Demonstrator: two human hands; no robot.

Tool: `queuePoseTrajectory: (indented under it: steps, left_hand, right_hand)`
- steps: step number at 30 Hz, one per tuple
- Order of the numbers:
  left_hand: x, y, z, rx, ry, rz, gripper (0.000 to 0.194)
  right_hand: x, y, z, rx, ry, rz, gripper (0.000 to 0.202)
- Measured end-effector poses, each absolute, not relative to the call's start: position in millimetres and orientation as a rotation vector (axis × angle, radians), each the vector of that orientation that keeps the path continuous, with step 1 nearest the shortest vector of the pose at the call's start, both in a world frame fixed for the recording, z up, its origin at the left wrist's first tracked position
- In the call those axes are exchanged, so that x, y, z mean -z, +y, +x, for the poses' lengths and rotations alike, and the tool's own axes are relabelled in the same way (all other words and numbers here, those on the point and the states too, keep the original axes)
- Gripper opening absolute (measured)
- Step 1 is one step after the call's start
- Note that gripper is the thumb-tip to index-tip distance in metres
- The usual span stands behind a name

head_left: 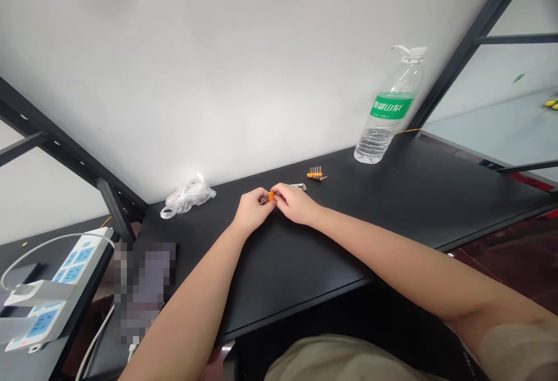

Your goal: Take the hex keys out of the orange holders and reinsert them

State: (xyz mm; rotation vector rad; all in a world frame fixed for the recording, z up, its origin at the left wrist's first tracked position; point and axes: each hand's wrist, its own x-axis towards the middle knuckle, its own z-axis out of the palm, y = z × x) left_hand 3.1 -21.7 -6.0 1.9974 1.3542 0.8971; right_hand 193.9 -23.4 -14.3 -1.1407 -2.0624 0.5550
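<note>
Between my two hands, above the middle of the black table, is a small orange holder [271,196] with thin metal keys in it. My left hand [254,209] pinches it from the left, with metal rods showing by its fingers. My right hand [293,202] closes on its right side, and silvery bent keys [300,187] stick out behind the fingers. Farther back and to the right, a second orange holder [314,175] with a row of short dark keys lies on the table.
A crumpled clear plastic bag [187,196] lies at the back left of the black table [296,270]. At the back right stands a water bottle [387,107] with a green label. A power strip [65,288] with cables is at the far left, near a pixelated patch.
</note>
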Motion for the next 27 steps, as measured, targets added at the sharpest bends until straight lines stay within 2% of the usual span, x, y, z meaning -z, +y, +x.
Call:
queuePoseTrajectory:
  steps: [8,12,18,27]
  left_hand:
    - [5,-22,3,-0.875,1.331,2.010,0.020]
    - [4,-22,1,-0.866,1.310,2.074,0.018]
    - [1,-20,-7,-0.788,1.315,2.088,0.016]
    - [3,-14,-16,-0.792,1.372,2.114,0.015]
  right_hand:
    - [19,-20,193,-1.049,-1.772,-1.153,0.016]
    - [20,-14,199,-1.101,-1.660,-1.263,0.017]
    - [16,-14,208,-0.982,-1.709,-1.473,0.016]
    - [14,-9,215,-0.511,-1.984,-1.696,0.004]
